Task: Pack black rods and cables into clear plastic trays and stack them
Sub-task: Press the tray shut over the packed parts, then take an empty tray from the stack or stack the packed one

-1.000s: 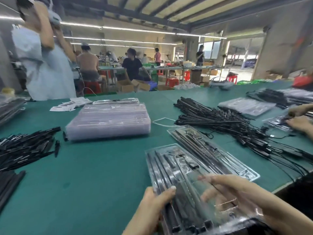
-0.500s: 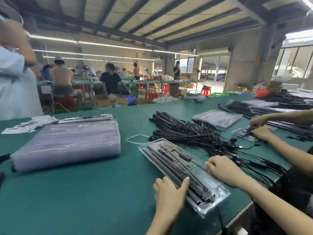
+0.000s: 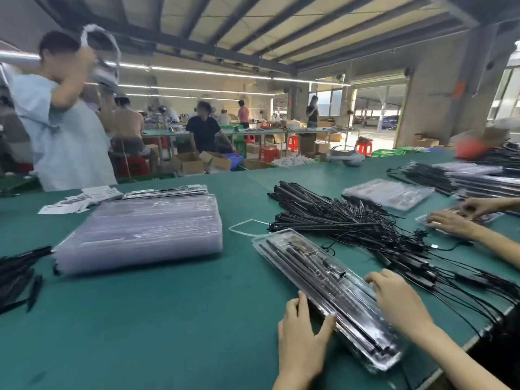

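Wide green worktop (image 3: 174,319) in a busy packing hall, seen from head height. Near the front edge, a packed clear tray (image 3: 323,291) holding black rods (image 3: 292,257) and a cable part, lying flat, long axis running from far-left to near-right. Left hand (image 3: 304,330) resting against the tray's near-left long edge, fingers straight and relaxed, thumb laid on the tray's top: a loose, open grip, nothing clasped. Right hand (image 3: 394,299) on the opposite long edge, fingers curled down over the rim, seemingly clasping it, though blur hides the fingertips. Tray thus between both hands, each touching it, the near end closest to the body. Stack of clear trays (image 3: 140,232) well apart to the left across bare cloth, so the left hand the nearer one for any move that way. Loose pile of rods and cables (image 3: 351,220) just beyond the tray, to the right. Another worker's hands (image 3: 455,220) busy at far right.
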